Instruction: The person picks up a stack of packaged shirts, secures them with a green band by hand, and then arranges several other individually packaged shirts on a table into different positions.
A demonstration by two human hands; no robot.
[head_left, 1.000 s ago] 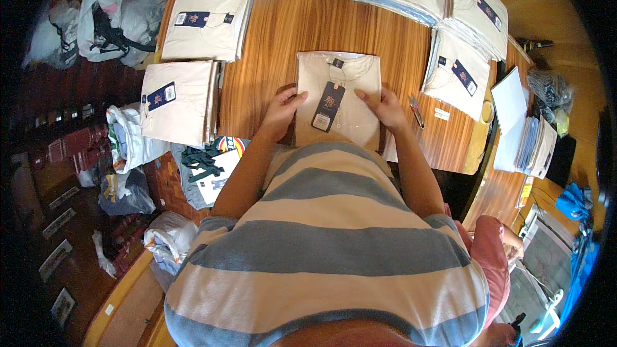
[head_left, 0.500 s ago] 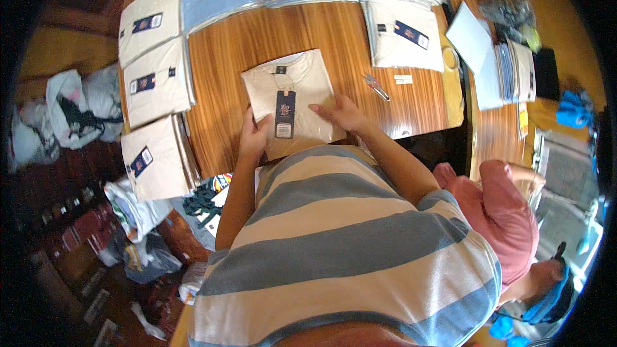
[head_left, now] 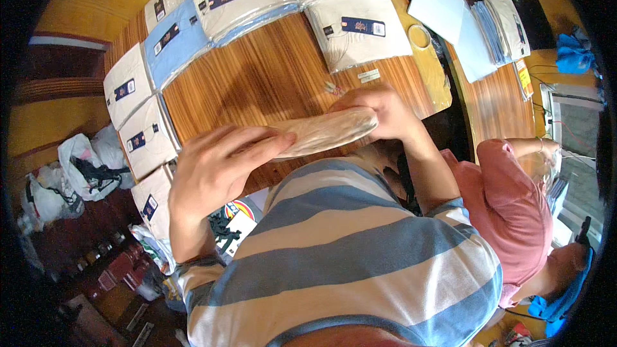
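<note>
A cream folded T-shirt in a clear plastic bag (head_left: 328,132) is raised off the table and tilted, so mostly its long edge shows. My left hand (head_left: 218,162) is closed on its left end, fingers over the upper side. At the other end my right hand (head_left: 380,110) grips it, with the fingers partly hidden behind. Small thread snips (head_left: 333,88) lie on the wooden table (head_left: 250,80) just beyond my right hand. A white label strip (head_left: 369,76) is close to them.
Bagged cream shirts with dark tags (head_left: 360,48) and bagged blue shirts (head_left: 170,42) line the table's far and left sides. A tape roll (head_left: 419,36) lies at the right. A co-worker in a red top (head_left: 508,199) sits to my right. Plastic bags (head_left: 93,160) hang at far left.
Both hands have lifted the bagged shirt from the table and tipped it up, so its tagged front no longer shows. The view has turned somewhat.
</note>
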